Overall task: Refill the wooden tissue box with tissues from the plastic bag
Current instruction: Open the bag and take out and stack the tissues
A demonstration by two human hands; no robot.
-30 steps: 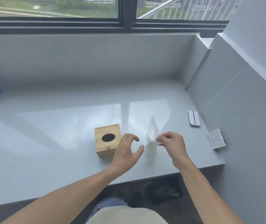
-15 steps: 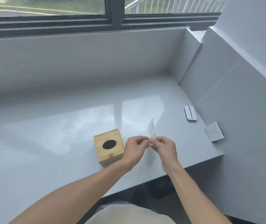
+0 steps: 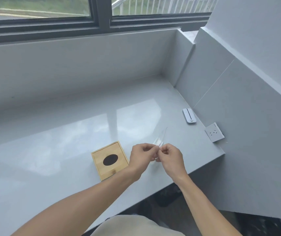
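Note:
A square wooden tissue box (image 3: 110, 160) with a dark oval slot in its lid sits on the grey ledge (image 3: 68, 133), near the front edge. Just right of it, my left hand (image 3: 142, 157) and my right hand (image 3: 169, 159) meet, both pinching the near edge of a clear plastic bag (image 3: 160, 140). The bag stands on edge above the ledge, with white tissue showing inside it. Most of the bag's lower part is hidden behind my fingers.
A small white device (image 3: 189, 116) lies at the ledge's right side by the wall. A white wall socket (image 3: 214, 132) sits on the right wall close to the ledge's front corner. A dark-framed window (image 3: 102, 19) runs along the back.
My left hand came in from an open pose beside the box and closed on the bag next to my right hand. The view tilted down slightly.

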